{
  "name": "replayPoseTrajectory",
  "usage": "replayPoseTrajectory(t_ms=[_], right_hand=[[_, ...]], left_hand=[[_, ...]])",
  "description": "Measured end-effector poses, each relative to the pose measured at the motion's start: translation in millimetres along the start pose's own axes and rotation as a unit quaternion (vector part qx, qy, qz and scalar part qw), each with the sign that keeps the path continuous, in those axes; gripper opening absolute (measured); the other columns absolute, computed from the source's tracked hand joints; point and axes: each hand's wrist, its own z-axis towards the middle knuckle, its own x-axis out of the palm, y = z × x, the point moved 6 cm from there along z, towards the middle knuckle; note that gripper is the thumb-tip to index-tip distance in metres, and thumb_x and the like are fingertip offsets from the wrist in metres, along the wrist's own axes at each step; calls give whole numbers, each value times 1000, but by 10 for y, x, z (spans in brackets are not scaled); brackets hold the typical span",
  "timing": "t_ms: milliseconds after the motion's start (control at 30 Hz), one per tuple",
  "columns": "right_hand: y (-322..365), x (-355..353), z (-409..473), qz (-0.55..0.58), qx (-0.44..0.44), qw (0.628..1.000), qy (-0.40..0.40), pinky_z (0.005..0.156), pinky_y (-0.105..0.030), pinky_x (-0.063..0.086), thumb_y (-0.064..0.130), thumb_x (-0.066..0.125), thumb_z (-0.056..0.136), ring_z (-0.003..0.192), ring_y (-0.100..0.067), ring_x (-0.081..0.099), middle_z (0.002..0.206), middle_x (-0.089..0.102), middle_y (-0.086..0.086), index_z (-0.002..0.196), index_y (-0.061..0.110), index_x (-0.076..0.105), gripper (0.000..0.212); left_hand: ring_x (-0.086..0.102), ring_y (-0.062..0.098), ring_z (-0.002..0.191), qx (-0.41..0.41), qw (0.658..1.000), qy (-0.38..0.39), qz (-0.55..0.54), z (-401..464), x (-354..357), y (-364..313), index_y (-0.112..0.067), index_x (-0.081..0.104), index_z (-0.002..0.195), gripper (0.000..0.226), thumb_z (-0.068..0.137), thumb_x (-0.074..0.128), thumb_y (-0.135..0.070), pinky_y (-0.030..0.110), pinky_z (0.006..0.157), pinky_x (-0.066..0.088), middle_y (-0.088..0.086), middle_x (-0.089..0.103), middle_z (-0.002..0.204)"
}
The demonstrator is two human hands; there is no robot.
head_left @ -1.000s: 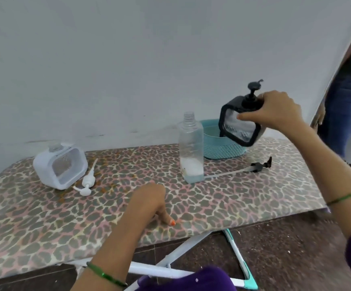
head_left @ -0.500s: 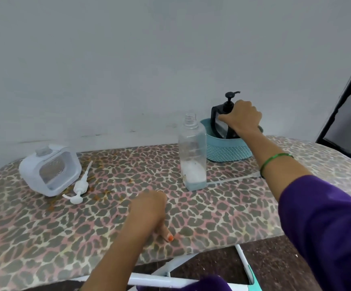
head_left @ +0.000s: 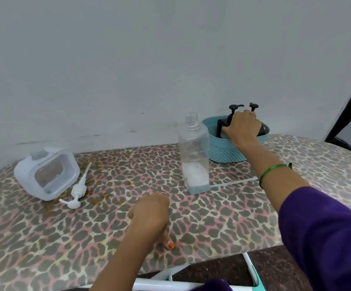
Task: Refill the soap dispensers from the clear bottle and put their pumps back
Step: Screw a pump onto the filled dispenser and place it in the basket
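Note:
My right hand point(head_left: 242, 126) grips a black soap dispenser point(head_left: 220, 124) that sits inside the teal basket point(head_left: 224, 152) at the back; its black pump point(head_left: 234, 108) sticks up, and a second black pump point(head_left: 253, 106) shows behind my fingers. The clear bottle point(head_left: 194, 156), uncapped and upright, holds a little liquid at the bottom, left of the basket. A white dispenser point(head_left: 46, 173) with no pump stands at the far left, its white pump point(head_left: 78, 189) lying on the table beside it. My left hand point(head_left: 151, 215) rests fisted on the table, holding nothing.
The table point(head_left: 222, 223) has a leopard-print cover, with orange stains near the white pump. A thin clear tube point(head_left: 233, 182) lies right of the bottle, partly under my right forearm. A grey wall is close behind. The table's front edge and white frame point(head_left: 170, 280) are below.
My right hand carried the black dispenser from the air down into the teal basket. My view shifted to the right. The left hand stayed on the table.

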Motion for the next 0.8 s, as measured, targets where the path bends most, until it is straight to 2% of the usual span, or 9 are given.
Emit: replayPoseTrajectory(t_ms=[100,200,300,467,533,600,667,800], right_hand=[[-41,9,-7,7,10,1000,13,88,-44,46,43,67,83,123,-35,45,128,49,-18,120,1,57,57],[-94,-23,-79,44,17,999,25,86,-46,46,51,66,83,123,-36,44,131,45,-20,124,-4,51,70],[-165,-140,-217,63,11,998,5,84,-47,47,51,64,85,122,-38,43,132,43,-21,125,-5,49,71],[-239,-381,-572,164,-54,984,-42,93,-45,43,25,54,96,114,-44,48,130,42,-26,128,-8,46,46],[-224,-433,-770,193,-91,976,-45,100,-44,39,17,51,97,120,-42,46,135,42,-26,129,-8,46,41],[-184,-459,-992,207,-121,970,-36,111,-43,30,15,49,98,137,-37,32,145,35,-26,133,-7,44,42],[-137,-487,-1209,229,-131,964,-20,116,-43,23,13,47,98,145,-31,19,153,26,-22,137,-4,41,43],[31,-546,-1589,317,-125,939,39,118,-38,15,5,49,91,146,-24,17,158,21,-12,146,4,31,59]], left_hand=[[52,31,118,-1,1000,3,0,7,1,9,-8,49,125,58,77,79,-21,50,101,44,12,52,129],[51,34,119,-6,1000,30,-5,34,7,14,-7,49,126,61,76,79,-23,51,102,43,15,51,132],[50,36,120,-23,999,43,-12,61,-4,10,-6,47,129,62,77,78,-20,52,103,42,17,49,134],[49,35,120,-30,999,40,-16,62,-25,-4,-7,50,126,49,82,70,-12,51,103,42,16,47,135],[50,35,120,-28,999,37,-22,35,-28,-1,-7,50,127,50,82,71,-14,50,103,42,15,48,135],[51,35,120,-22,999,26,-26,-13,-36,3,-5,50,127,49,84,70,-15,50,103,43,17,49,134],[51,33,119,-7,999,3,-36,-99,-61,9,-3,48,128,49,86,69,-16,47,104,42,16,51,132],[57,25,110,27,998,-37,-41,-308,-62,96,-5,50,126,59,79,76,-30,35,94,47,11,58,124]])
